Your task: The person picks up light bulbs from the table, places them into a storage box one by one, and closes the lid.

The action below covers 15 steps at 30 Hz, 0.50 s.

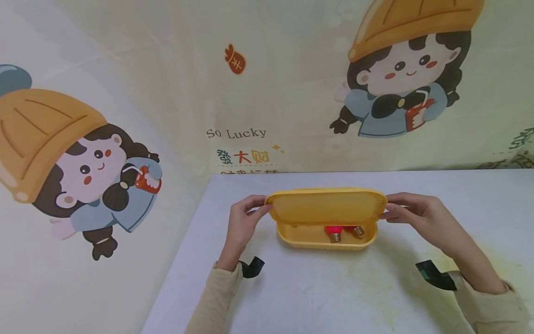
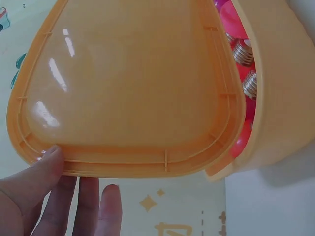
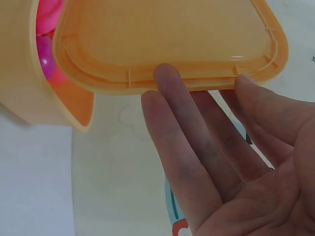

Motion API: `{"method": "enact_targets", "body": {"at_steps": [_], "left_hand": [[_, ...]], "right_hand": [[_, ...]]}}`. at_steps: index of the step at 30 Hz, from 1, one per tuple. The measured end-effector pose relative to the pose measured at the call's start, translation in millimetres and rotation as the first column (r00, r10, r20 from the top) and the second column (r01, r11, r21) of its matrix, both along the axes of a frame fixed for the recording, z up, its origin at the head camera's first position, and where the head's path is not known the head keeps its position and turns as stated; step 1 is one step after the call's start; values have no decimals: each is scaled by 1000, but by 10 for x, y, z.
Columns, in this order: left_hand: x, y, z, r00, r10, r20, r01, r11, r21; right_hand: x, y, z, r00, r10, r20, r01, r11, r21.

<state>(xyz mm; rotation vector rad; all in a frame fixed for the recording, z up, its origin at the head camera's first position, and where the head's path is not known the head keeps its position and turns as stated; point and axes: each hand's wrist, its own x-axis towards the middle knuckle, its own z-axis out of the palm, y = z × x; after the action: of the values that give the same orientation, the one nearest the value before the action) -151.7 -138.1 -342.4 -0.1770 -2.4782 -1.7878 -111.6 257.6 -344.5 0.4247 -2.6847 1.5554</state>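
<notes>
A yellow lid (image 1: 327, 207) stands tilted up over a yellow box (image 1: 321, 244), its inner side facing me. My left hand (image 1: 243, 222) pinches the lid's left end, the thumb on the inner rim in the left wrist view. At the other end my right hand (image 1: 421, 215) holds the lid between thumb and fingers. Inside the box lie toy light bulbs: a pink-red bulb (image 1: 333, 230) and another bulb (image 1: 357, 231), both with silvery screw bases. A purple bulb-like piece (image 3: 47, 58) shows in the right wrist view. The lid hides the rest of the contents.
The box rests on a white table (image 1: 317, 292). Behind it rises a cloth backdrop (image 1: 292, 93) printed with cartoon figures, with another printed figure on the left side. Black straps (image 1: 252, 267) stick out at both sleeve cuffs.
</notes>
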Motion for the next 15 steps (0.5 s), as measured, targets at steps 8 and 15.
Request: {"method": "enact_targets", "body": {"at_steps": [8, 15], "left_hand": [[-14, -15, -45, 1000, 18, 0, -18, 1000, 3], [-30, -34, -89, 999, -17, 52, 12, 996, 93]], "right_hand": [[-21, -18, -39, 1000, 0, -14, 0, 1000, 4], [-47, -24, -71, 999, 11, -40, -12, 1000, -14]]}}
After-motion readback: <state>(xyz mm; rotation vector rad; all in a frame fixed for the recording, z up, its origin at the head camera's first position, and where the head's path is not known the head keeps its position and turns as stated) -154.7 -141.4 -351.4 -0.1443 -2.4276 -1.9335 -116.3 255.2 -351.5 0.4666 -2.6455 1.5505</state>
